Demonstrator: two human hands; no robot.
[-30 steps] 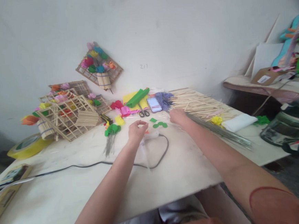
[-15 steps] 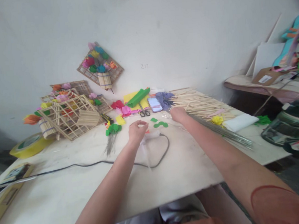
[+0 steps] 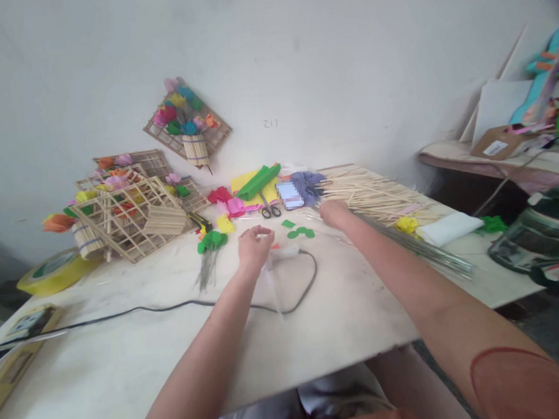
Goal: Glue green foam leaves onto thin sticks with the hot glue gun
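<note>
My left hand (image 3: 255, 247) hovers over the middle of the table, fingers curved, with a gap between thumb and forefinger and nothing visible in it. Just beside it lies a white glue gun (image 3: 285, 252) with an orange tip, its black cord looping to the right. My right hand (image 3: 335, 213) reaches forward to the far end of a bundle of thin metal wires (image 3: 421, 250). Its fingers look closed there, but their tips are hidden. Small green paper pieces (image 3: 301, 232) lie between the two hands. Wire stems with green paper leaves (image 3: 212, 242) rest to the left.
Scissors (image 3: 270, 211), a phone (image 3: 290, 195) and coloured crepe paper (image 3: 258, 184) lie at the back. Many wooden sticks (image 3: 375, 192) spread at the back right. Wooden lattices with paper flowers (image 3: 129, 208), yellow tape (image 3: 55, 272) and a power strip (image 3: 24, 352) stand left.
My left hand has shifted very slightly left. My right hand stays almost in place at the end of the wire bundle.
</note>
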